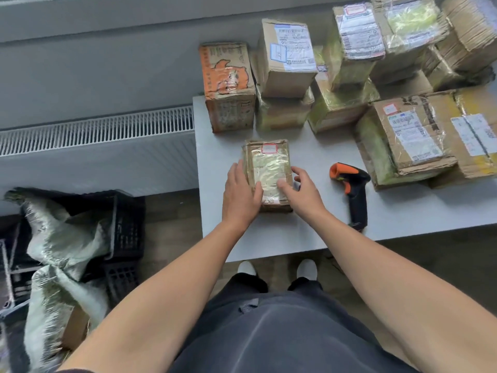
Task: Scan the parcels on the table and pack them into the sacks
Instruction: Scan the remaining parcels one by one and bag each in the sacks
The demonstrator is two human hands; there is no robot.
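Cardboard under glossy tape: the small parcel (269, 168) lies flat on the near left part of the table (217, 146). I see the left hand (240, 193) clasping its left edge, thumb over the top. The right hand (305, 193) clasps the right edge, fingers loosely bent, thumb on top. The scanner (351, 188) lies untouched to the right.

Parcels: one small parcel (267, 173) in front, roughly ten more boxes (287, 57) piled behind; the pile is too cluttered for an exact count. One scanner (352, 189). One table (295, 238). Two hands: left hand (240, 195), right hand (304, 193). At least one white sack (61, 238). Two black crates (126, 224). One radiator (94, 130).
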